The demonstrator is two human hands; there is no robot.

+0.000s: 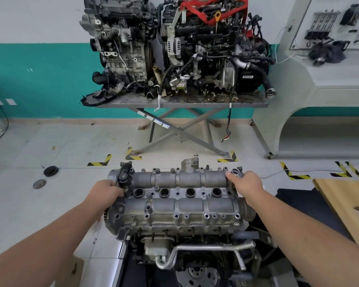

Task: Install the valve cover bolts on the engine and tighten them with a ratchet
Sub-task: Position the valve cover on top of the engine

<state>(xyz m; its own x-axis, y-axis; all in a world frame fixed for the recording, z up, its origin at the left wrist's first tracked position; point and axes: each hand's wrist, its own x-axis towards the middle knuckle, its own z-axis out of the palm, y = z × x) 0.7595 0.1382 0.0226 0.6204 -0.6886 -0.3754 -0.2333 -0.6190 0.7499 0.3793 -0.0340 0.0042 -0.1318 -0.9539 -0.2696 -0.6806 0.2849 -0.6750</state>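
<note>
A grey aluminium valve cover (178, 200) with several round plug holes sits on top of the engine (184, 245) right in front of me. My left hand (106, 190) grips the cover's left end beside a black fitting (124, 178), fingers curled round the edge. My right hand (246, 183) grips the right end, thumb lying on the far camshaft housing. Several bolt holes along the near edge look empty. No loose bolts or ratchet are in view.
Two other engines (174, 48) stand on a grey scissor-leg table (180, 104) against the far wall. A white display bench (319, 79) is at the right, a wooden board (346, 204) lies at my right, and two round parts (50, 170) lie on the tiled floor at left.
</note>
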